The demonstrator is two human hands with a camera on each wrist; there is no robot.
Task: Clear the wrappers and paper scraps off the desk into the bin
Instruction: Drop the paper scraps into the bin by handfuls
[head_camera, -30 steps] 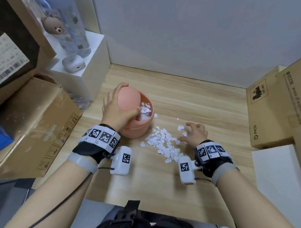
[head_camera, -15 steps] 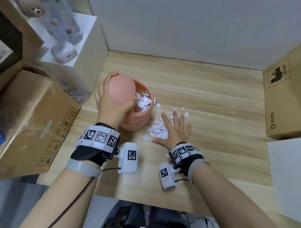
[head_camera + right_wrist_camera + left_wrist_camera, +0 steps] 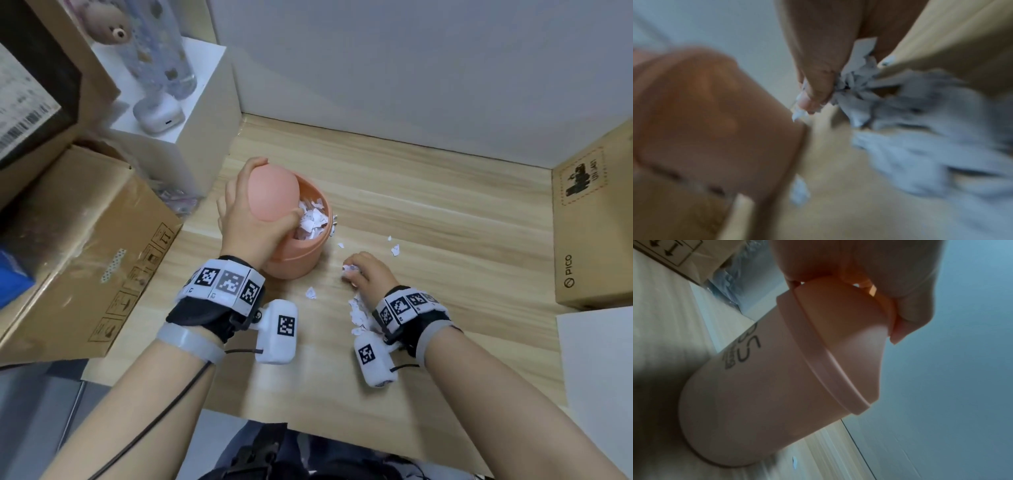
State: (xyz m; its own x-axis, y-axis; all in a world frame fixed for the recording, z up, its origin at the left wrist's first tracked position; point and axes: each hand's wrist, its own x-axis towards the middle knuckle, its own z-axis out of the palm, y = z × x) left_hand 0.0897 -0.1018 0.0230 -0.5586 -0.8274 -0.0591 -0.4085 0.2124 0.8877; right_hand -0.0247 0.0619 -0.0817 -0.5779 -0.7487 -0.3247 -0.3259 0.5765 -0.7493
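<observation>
The left hand (image 3: 251, 219) grips the bin's (image 3: 296, 260) swing lid (image 3: 272, 193), tipping it open so paper can go in. The right hand (image 3: 364, 274), knuckles up beside the bin, clenches paper scraps (image 3: 857, 91); more scraps, blurred, seem to lie under its wrist on the desk (image 3: 445, 219).

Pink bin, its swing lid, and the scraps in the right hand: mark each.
pink bin (image 3: 294, 260), head view, front wall.
swing lid (image 3: 270, 192), head view, top of the tilted flap.
paper scraps (image 3: 855, 81), right wrist view, pinched bunch.
</observation>
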